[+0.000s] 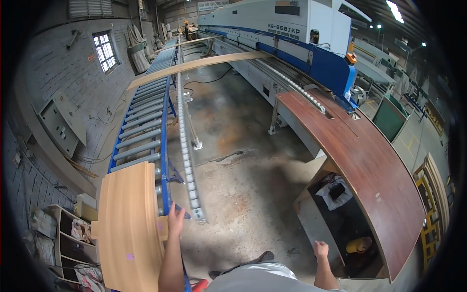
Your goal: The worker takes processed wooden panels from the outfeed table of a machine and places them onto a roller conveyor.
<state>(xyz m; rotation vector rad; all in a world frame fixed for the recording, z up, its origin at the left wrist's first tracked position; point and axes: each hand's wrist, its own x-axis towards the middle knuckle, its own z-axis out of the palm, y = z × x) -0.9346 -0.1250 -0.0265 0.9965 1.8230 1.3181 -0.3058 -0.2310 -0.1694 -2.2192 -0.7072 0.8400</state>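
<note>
Hands are working low in view: the left hand (175, 217), fingers spread flat, is pressing the right edge of a pale panel (129, 224) lying on the near end of the roller conveyor (146, 117); the right hand (320, 249) is hanging curled shut, holding nothing, beside a brown table (369, 165). Farther off, a long board (199, 64) is spanning the conveyor toward a long white-and-blue machine (292, 34).

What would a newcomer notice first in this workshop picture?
Probably the long white and blue machine running up the right side, with a dark brown table in front of it. On the left, the left hand rests at the edge of a pale wooden panel on the blue roller conveyor.
</note>
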